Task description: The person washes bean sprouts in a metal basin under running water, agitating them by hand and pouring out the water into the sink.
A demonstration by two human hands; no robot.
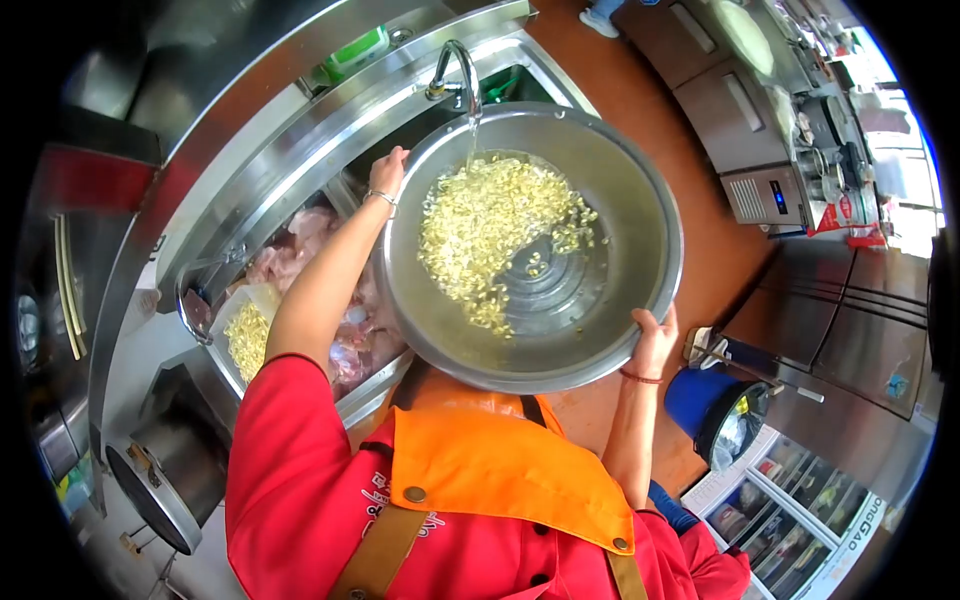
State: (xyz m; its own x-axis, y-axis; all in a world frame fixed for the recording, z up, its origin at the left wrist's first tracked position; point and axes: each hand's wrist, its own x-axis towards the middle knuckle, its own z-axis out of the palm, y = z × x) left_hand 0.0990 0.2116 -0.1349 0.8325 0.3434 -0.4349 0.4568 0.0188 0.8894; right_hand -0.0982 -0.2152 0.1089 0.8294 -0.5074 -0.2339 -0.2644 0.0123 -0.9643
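Note:
A wide metal basin is held tilted over the sink edge, under a running faucet. Small pale yellow pieces, which look like bean sprouts, lie in water inside it. My left hand grips the basin's rim on the left side, close to the faucet. At the lower right, my right hand is closed around the rim, its thumb on the upper edge. Parts of the fingers of both hands are hidden behind the rim.
Left of the basin, a sink compartment holds pink raw meat and a white container of similar yellow pieces. A lidded metal pot stands at lower left. A blue bin is on the red floor at right, near steel cabinets.

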